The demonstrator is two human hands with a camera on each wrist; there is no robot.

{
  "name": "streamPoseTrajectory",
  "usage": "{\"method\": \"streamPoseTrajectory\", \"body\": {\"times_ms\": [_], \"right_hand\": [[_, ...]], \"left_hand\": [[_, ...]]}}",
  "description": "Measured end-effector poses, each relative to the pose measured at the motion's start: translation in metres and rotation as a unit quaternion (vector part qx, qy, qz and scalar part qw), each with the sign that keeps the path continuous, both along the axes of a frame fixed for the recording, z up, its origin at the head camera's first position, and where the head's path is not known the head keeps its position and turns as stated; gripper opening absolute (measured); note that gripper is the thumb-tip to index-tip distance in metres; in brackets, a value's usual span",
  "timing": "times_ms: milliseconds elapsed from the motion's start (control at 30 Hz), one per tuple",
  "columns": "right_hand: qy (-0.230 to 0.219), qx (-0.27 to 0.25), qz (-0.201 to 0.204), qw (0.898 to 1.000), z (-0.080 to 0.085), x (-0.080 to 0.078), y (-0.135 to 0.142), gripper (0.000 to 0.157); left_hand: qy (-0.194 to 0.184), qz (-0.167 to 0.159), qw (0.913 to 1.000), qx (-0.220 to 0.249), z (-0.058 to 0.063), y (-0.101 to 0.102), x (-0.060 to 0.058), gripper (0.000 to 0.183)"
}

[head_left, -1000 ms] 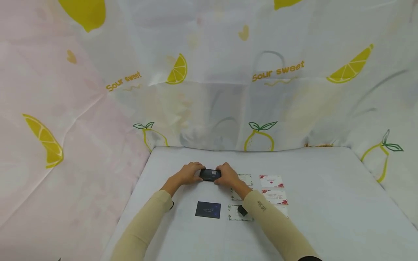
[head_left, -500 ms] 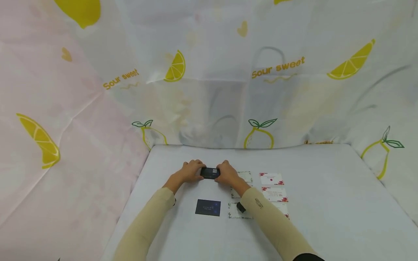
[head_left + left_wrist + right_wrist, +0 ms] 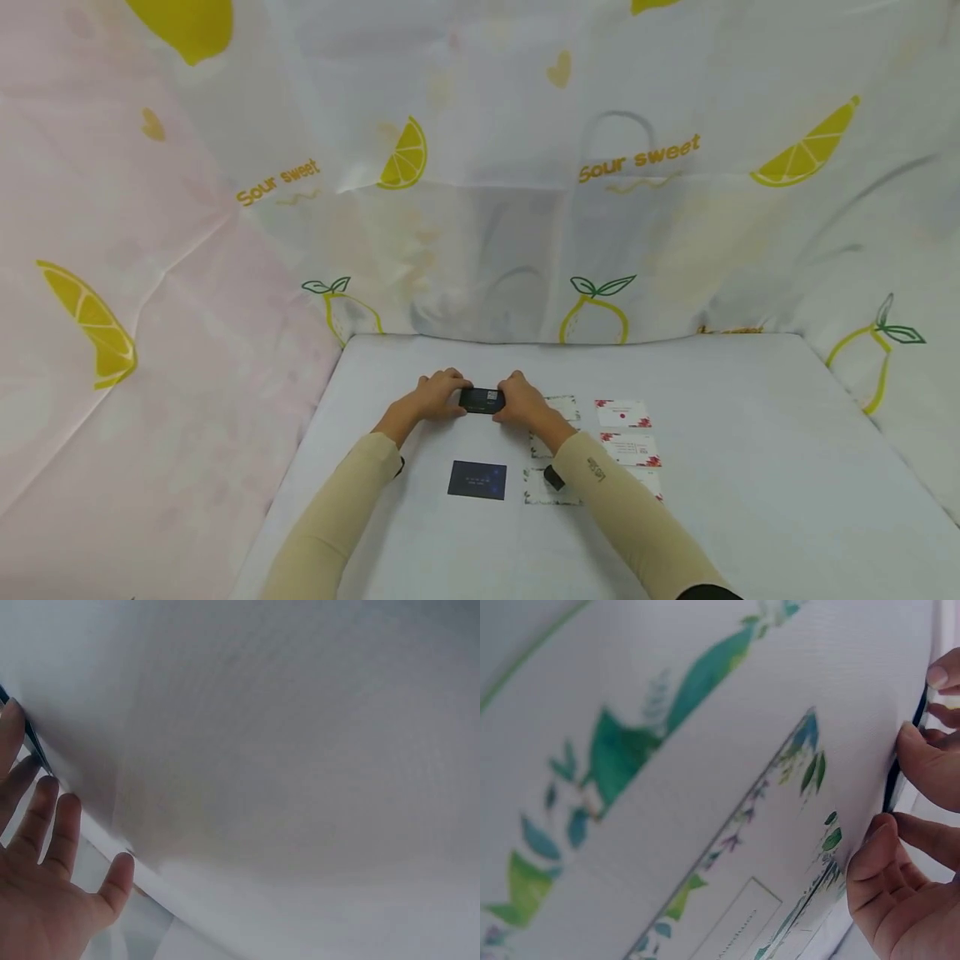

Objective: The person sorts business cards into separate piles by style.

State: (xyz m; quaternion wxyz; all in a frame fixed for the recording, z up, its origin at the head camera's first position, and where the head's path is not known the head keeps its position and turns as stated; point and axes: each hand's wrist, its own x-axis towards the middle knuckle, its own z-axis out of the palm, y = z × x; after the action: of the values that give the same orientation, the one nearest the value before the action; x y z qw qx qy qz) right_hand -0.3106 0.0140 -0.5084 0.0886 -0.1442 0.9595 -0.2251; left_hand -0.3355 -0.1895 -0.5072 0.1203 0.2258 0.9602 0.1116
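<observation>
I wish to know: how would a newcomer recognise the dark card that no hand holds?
On the white table, look between the pale sleeves. Left of the leaf-bordered white cards lies a dark blue card with small pale print. Unlike the other dark card, held by the left hand and right hand, it is untouched.

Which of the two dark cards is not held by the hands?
The dark blue card lying flat on the white table, lower in the head view. The other dark card, higher up, is held between the left hand and the right hand.
</observation>
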Motion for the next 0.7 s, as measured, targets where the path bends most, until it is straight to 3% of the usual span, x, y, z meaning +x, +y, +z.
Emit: {"method": "streamPoseTrajectory", "body": {"times_ms": [367,700], "right_hand": [[0.006,0.002,0.006,1.000,0.001,0.000,-0.001,0.051],[0.019,-0.003,0.006,1.000,0.002,-0.001,0.001,0.051]], "left_hand": [[-0.018,-0.005,0.9998,0.011,0.011,0.001,0.005,0.048],[-0.021,0.000,0.9997,0.014,0.010,0.001,0.002,0.049]]}}
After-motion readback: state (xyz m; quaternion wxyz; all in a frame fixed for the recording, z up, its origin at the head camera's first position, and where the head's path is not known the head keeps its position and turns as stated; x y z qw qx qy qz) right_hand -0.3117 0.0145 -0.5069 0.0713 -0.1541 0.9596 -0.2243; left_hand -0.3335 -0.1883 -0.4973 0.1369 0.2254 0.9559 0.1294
